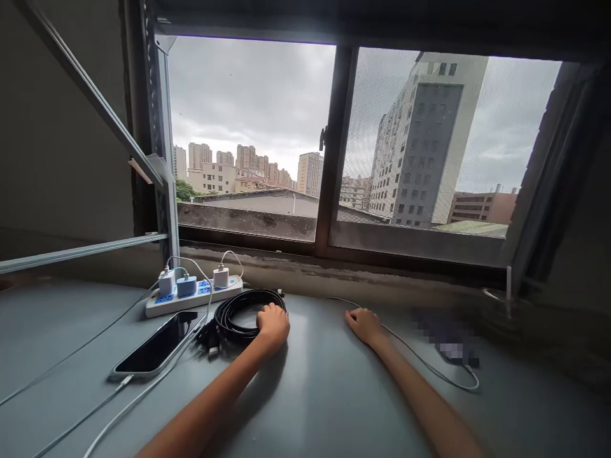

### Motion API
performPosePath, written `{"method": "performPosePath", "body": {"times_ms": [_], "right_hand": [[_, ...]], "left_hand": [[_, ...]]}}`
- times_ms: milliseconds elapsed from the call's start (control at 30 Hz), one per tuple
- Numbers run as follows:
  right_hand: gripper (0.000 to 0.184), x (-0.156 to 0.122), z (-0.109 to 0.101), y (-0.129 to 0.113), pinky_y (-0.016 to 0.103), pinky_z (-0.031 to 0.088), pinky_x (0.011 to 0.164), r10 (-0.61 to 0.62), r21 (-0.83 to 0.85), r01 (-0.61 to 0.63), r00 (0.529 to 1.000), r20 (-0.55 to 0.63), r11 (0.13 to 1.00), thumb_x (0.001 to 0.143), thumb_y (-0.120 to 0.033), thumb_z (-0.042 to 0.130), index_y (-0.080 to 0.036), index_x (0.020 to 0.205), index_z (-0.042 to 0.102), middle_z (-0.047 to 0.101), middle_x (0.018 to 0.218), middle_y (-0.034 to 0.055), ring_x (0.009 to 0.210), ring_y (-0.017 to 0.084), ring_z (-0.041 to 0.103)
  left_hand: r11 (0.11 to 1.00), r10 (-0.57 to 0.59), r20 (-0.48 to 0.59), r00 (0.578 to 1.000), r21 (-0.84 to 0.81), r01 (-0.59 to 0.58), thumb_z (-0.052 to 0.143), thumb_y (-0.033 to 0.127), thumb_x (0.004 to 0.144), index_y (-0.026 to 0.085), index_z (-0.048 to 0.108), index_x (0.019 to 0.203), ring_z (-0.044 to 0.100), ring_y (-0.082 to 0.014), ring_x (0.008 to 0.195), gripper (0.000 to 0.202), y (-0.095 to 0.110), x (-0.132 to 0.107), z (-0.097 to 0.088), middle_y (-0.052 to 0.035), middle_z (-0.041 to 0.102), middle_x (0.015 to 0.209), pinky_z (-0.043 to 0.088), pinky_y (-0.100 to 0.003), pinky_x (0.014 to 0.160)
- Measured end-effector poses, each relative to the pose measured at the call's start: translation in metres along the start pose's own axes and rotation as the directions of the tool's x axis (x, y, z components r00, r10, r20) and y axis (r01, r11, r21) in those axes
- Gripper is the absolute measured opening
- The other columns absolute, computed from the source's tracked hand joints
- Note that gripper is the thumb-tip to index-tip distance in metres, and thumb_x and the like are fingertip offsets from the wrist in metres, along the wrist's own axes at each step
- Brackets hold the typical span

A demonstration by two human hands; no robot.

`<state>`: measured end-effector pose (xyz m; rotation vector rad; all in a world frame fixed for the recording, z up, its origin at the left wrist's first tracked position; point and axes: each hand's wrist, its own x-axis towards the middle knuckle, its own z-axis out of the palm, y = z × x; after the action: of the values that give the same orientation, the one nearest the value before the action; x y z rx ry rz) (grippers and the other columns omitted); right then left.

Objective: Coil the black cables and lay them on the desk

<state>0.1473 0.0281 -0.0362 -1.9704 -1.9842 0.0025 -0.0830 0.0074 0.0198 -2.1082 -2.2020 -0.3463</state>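
Note:
A coiled black cable with metal-ended plugs lies on the grey table. My left hand is closed around the right side of the coil, fingers curled over it. To the right, my right hand rests on the table with its fingers curled in. A thin white cable passes at this hand, showing on both its sides. Whether the fingers grip it is hidden. That cable leads to a phone-like dark object, partly blurred out.
A white power strip with several chargers stands behind a phone at left. White charging cords trail to the front edge. A metal frame rises at the left, before a window. A white-edged stand is at far right.

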Motion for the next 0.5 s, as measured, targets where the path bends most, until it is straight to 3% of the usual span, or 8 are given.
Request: {"method": "performPosePath", "body": {"times_ms": [167, 367, 433, 500], "right_hand": [[0.03, 0.0, -0.006, -0.002, 0.036, 0.048, 0.083, 0.005, 0.026, -0.005, 1.0, 0.003, 1.0, 0.096, -0.038, 0.047, -0.013, 0.091, 0.064, 0.065, 0.096, 0.0062, 0.088, 0.016, 0.061], [0.029, 0.002, -0.01, -0.003, 0.037, 0.048, 0.085, 0.02, 0.073, -0.021, 1.0, 0.012, 0.997, 0.094, -0.038, 0.049, -0.013, 0.095, 0.063, 0.063, 0.099, 0.0068, 0.091, 0.017, 0.06], [0.028, 0.003, -0.01, -0.003, 0.038, 0.048, 0.085, 0.024, 0.09, -0.026, 1.0, 0.017, 0.996, 0.094, -0.039, 0.051, -0.013, 0.097, 0.062, 0.062, 0.1, 0.0068, 0.091, 0.017, 0.06], [0.029, 0.004, -0.01, -0.003, 0.038, 0.048, 0.085, 0.027, 0.106, -0.029, 0.999, 0.018, 0.994, 0.094, -0.039, 0.05, -0.013, 0.095, 0.062, 0.063, 0.098, 0.0065, 0.09, 0.017, 0.06]], "left_hand": [[0.998, 0.0, -0.064, 0.998, -0.066, -0.004, 0.033, 0.023, 0.09, -0.001, 0.062, 0.101, 0.058, -0.0375, 0.103, 0.039, 0.002, 0.002, -0.013, -0.0291, 0.06, 0.109, 0.043, -0.041, 0.081], [0.973, -0.012, -0.229, 0.973, -0.226, -0.041, 0.022, 0.027, 0.095, 0.01, 0.046, 0.122, 0.065, -0.0271, 0.092, 0.04, 0.006, 0.006, -0.045, -0.0179, 0.064, 0.111, 0.046, -0.034, 0.07], [0.935, -0.039, -0.372, 0.927, -0.342, -0.098, 0.02, 0.03, 0.096, 0.012, 0.035, 0.13, 0.066, -0.0234, 0.082, 0.042, 0.01, 0.003, -0.056, -0.0147, 0.066, 0.107, 0.046, -0.032, 0.067], [0.855, -0.046, -0.519, 0.854, -0.462, -0.235, 0.026, 0.036, 0.095, 0.013, 0.034, 0.131, 0.064, -0.0213, 0.067, 0.043, 0.016, -0.002, -0.067, -0.0091, 0.069, 0.09, 0.045, -0.031, 0.062]]}}
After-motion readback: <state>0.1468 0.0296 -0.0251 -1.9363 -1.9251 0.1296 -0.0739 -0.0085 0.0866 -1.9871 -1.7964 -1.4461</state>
